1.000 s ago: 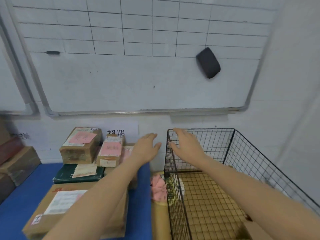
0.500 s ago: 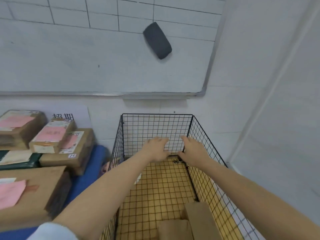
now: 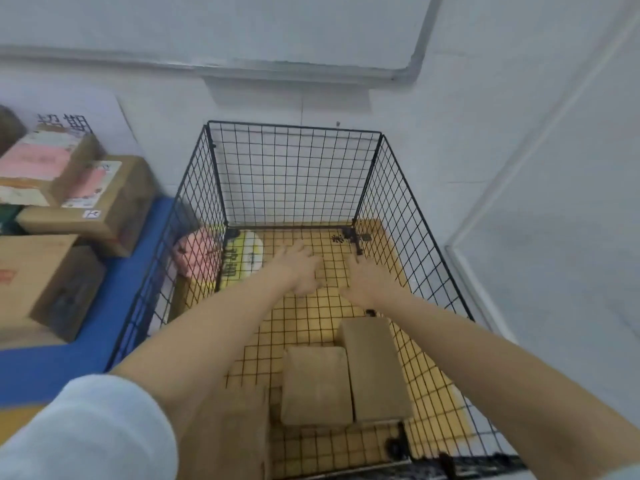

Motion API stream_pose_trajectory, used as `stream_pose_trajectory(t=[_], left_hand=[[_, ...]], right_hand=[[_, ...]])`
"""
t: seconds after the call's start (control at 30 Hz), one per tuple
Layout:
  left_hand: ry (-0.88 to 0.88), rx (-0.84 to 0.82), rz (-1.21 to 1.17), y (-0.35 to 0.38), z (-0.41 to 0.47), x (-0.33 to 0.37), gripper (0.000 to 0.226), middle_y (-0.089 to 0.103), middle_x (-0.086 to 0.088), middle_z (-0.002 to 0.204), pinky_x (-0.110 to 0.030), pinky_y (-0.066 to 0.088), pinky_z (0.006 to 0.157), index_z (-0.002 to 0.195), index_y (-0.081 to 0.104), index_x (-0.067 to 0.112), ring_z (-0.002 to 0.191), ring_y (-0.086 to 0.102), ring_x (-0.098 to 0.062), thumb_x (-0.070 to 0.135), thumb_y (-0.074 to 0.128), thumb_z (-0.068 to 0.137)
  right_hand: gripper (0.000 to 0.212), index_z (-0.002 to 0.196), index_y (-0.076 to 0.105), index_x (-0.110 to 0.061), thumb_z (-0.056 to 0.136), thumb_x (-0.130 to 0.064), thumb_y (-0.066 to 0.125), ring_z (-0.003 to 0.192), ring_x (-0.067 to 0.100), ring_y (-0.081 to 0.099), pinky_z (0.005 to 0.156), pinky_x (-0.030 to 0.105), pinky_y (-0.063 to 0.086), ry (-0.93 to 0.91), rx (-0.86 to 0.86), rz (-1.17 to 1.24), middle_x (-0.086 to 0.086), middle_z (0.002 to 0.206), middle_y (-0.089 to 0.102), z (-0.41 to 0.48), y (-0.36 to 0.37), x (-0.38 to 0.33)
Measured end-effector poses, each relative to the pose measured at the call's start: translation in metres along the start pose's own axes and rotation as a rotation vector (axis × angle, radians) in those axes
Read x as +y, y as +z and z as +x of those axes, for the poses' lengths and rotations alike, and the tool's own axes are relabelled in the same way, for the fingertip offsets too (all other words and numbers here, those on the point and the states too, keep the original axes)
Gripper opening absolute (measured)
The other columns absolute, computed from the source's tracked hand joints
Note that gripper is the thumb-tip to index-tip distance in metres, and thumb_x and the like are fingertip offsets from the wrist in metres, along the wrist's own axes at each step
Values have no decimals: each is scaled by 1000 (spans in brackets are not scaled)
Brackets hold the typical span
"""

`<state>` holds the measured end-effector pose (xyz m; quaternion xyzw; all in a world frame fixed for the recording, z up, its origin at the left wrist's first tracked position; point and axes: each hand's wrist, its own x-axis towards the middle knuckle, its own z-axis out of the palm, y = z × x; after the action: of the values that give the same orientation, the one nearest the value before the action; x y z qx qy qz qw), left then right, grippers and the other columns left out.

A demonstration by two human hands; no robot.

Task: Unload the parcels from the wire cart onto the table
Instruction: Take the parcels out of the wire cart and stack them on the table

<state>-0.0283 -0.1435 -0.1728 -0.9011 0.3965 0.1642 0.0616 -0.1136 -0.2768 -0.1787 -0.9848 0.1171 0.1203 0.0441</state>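
A black wire cart (image 3: 294, 174) fills the middle of the view, its mesh floor showing yellow beneath. Two brown parcels lie side by side near its front: a squarer one (image 3: 316, 386) and a longer one (image 3: 375, 367) to its right. Part of a third brown box (image 3: 232, 434) shows under my left forearm. My left hand (image 3: 299, 268) and my right hand (image 3: 367, 280) reach down inside the cart, fingers spread, holding nothing, beyond the parcels. The blue table (image 3: 104, 317) stands left of the cart.
Several cardboard parcels with pink labels (image 3: 86, 199) are stacked on the blue table, with a large box (image 3: 41, 285) in front. A pink bundle (image 3: 197, 254) sits just outside the cart's left wall. A whiteboard edge and white walls enclose the corner.
The view has tilted down and right onto the cart. Both hands have moved from the cart's far rim down into it, toward the mesh floor.
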Motion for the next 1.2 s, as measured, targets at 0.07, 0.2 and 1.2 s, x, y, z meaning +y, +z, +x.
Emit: stream_pose_trajectory(t=[0.07,0.2,1.2], left_hand=[[23,-55,8,9,-3,6,69,14,-5,159,-51,3,117,151,19,24,147,4,-26,57,37,94],[59,-232,-13,19,-17,9,78,15,-4,159,-50,10,117,152,16,23,146,11,-28,66,36,90],[-29,-158,-404,0,-45,-38,57,60,-2,125,-32,43,96,132,53,18,115,54,-23,16,73,79]], right_hand=[[71,148,22,-9,92,-39,54,134,31,37,107,45,38,9,-71,-9,15,147,36,-7,10,0],[75,149,21,-10,91,-46,52,134,31,38,108,46,37,-76,-182,-12,16,148,36,-23,22,-5],[68,135,45,-15,83,-55,61,112,21,55,86,30,49,-73,-126,420,6,130,54,-21,1,-43]])
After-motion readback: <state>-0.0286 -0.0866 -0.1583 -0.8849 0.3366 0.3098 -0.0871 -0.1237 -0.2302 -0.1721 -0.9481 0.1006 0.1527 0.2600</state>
